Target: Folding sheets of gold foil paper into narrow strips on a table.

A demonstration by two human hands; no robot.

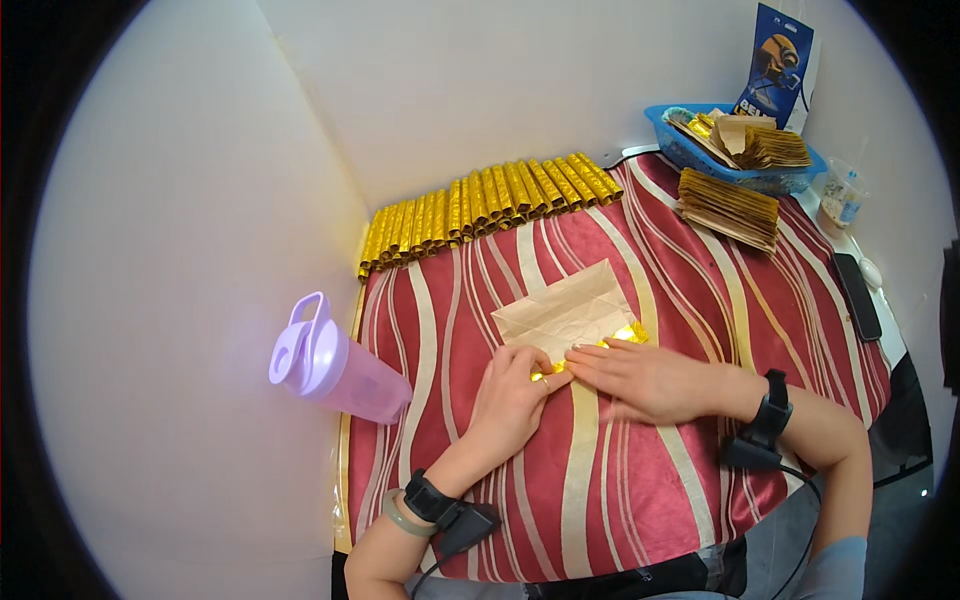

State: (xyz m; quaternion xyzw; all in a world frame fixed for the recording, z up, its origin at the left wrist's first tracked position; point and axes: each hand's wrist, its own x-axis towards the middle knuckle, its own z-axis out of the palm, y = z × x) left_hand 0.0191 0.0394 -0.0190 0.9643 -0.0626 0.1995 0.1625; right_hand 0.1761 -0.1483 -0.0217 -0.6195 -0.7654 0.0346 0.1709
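Observation:
A sheet of brown paper point(565, 305), creased with fold lines, lies in front of me, its near edge showing shiny gold. My left hand point(508, 392) is closed at the left part of that near edge, fingertips curled onto the gold strip. My right hand point(650, 382) lies flat, fingers stretched out and close together, across the same edge. Its fingertips almost meet those of the left hand. The hands hide much of the gold edge. Beyond the sheet, a long row of gold foil tubes point(485, 205) lies side by side.
A lilac shaker bottle point(345, 370) rests tilted at left. At far right are a stack of brown-and-gold folded sheets point(728, 212), a blue basket point(690, 155) holding more, a plastic cup point(842, 195) and a black phone point(856, 297). A striped red cloth point(620, 500) covers the table.

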